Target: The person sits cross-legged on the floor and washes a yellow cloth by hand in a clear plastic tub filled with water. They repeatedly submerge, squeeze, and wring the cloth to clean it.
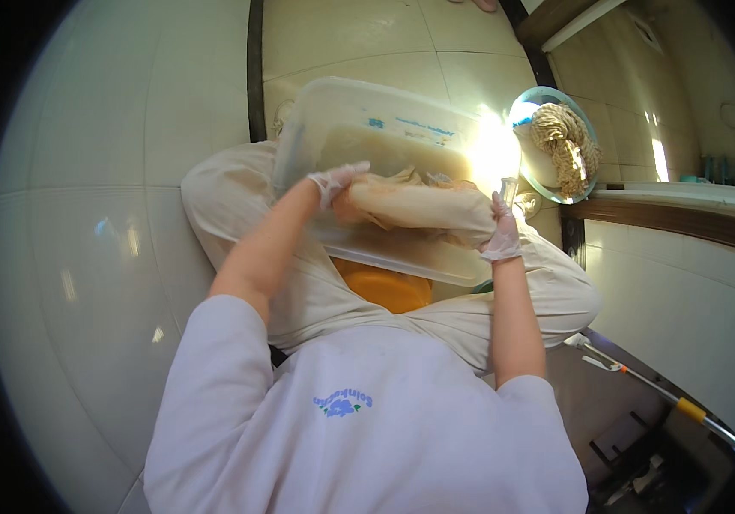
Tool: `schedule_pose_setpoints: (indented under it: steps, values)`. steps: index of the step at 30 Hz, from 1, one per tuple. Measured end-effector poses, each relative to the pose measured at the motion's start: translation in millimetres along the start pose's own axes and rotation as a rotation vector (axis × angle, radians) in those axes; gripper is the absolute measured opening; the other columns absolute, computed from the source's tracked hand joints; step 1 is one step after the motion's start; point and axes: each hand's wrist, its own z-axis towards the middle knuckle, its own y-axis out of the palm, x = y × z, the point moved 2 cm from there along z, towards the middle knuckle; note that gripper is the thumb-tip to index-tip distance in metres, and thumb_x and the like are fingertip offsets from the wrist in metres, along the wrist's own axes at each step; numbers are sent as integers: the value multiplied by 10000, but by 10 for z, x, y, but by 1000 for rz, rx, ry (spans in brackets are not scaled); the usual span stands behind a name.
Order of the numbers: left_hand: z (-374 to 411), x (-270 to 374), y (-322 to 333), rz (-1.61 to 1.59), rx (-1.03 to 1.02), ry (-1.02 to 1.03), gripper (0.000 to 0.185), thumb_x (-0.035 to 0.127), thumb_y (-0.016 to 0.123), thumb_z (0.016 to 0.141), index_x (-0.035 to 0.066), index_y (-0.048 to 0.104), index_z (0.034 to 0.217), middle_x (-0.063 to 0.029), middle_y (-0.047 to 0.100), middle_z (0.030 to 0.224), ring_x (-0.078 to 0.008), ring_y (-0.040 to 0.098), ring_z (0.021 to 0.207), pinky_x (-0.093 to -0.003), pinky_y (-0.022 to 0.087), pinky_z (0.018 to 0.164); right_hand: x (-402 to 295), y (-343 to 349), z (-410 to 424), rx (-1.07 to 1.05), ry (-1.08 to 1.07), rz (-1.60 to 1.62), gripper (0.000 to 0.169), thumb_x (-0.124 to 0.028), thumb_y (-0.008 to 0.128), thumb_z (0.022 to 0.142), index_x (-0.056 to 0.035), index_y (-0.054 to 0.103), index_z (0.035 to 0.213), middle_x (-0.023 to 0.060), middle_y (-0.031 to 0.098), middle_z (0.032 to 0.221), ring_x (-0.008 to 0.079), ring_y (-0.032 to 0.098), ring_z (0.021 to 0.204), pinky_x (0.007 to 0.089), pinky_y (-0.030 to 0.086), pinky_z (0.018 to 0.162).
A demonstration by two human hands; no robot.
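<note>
Between my two hands a bulky, cream-coloured wet cloth [422, 204] with orange-brown stains is stretched over a translucent plastic tub [399, 260]. My left hand [336, 182], in a clear thin glove, grips the cloth's left end. At the right end my right hand [502, 231], gloved the same way, holds it too. Cloudy brownish water [393, 151] lies in the tub beneath and behind the cloth. The tub stands between my spread knees, and its far wall bears blue print. Strong sunlight washes out its right side.
An orange plastic thing [387, 286] shows below the tub's near rim. On the right stands a light-blue basin [528, 103] holding beige rope-like mop strands [560, 141]. A pole with a yellow grip [690, 409] leans at lower right. Part of another person's foot [484, 5] shows at the top.
</note>
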Motion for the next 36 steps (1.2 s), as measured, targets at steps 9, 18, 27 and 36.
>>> schedule_pose_setpoints:
  steps: [9, 18, 27, 36]
  values:
    - [-648, 796, -413, 735, 497, 644, 214, 277, 573, 761, 67, 609, 778, -34, 607, 655, -121, 558, 570, -270, 426, 528, -371, 46, -471, -6, -52, -130, 540, -443, 408, 903, -23, 441, 1241, 144, 513, 1213, 283, 507, 1104, 424, 418, 938]
    - [1387, -651, -265, 543, 455, 399, 536, 471, 475, 816, 15, 583, 1077, -192, 608, 1040, -327, 555, 987, -377, 398, 865, -40, 187, -717, -52, 19, -33, 672, -559, 257, 896, -52, 317, 1333, 158, 396, 1327, 354, 412, 1191, 510, 350, 983]
    - [1219, -409, 488, -79, 378, 688, 178, 229, 498, 747, 82, 598, 750, -53, 573, 669, -159, 523, 642, -322, 448, 618, -61, 112, -703, 248, -197, -504, 486, -374, 501, 887, -22, 461, 1220, 145, 576, 1085, 246, 582, 941, 400, 492, 803]
    - [-186, 848, -366, 615, 788, 746, 363, 333, 515, 810, 10, 625, 936, -124, 618, 907, -217, 583, 818, -316, 448, 735, -201, 294, -416, 316, -417, -1144, 475, -314, 684, 758, -101, 418, 1089, 78, 600, 820, 197, 588, 698, 300, 469, 594]
